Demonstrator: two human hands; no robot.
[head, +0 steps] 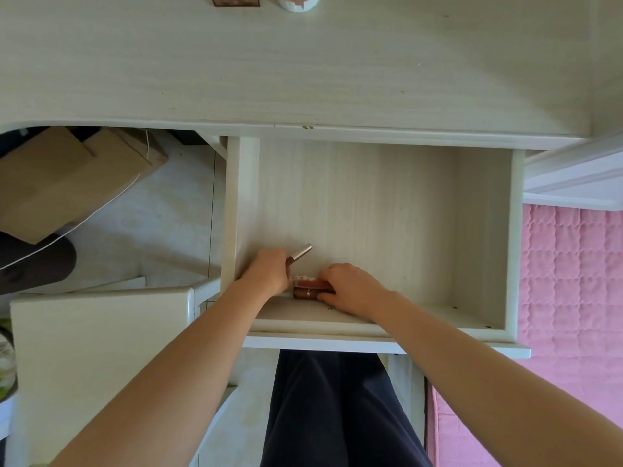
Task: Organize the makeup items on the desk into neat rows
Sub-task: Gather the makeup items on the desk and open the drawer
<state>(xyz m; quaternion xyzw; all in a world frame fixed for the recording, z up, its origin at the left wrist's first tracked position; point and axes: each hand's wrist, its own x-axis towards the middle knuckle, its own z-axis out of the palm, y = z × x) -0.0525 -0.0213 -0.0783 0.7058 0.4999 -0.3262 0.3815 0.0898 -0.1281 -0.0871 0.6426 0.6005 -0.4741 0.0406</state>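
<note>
- The step in hand looks like gathering: both hands reach into the pale wooden pull-out drawer (485,230) at the centre of the frame, collecting makeup from its near-left corner.
- The left hand (268,273) is clenched round a slim brown tube with a silver-grey cap (301,252), the cap poking up and to the right.
- The right hand (350,288) grasps a cluster of reddish-brown lipstick tubes (310,288) lying against the drawer's front wall (how many, I cannot tell).
- Next, probably: lift both lots up to the pale wooden desk top (303,79) and lay them in a row.
- At the top edge sit a brown compact (235,0) and a white jar (298,2); the raised drawer front stands in the way of a straight pull-back.
</note>
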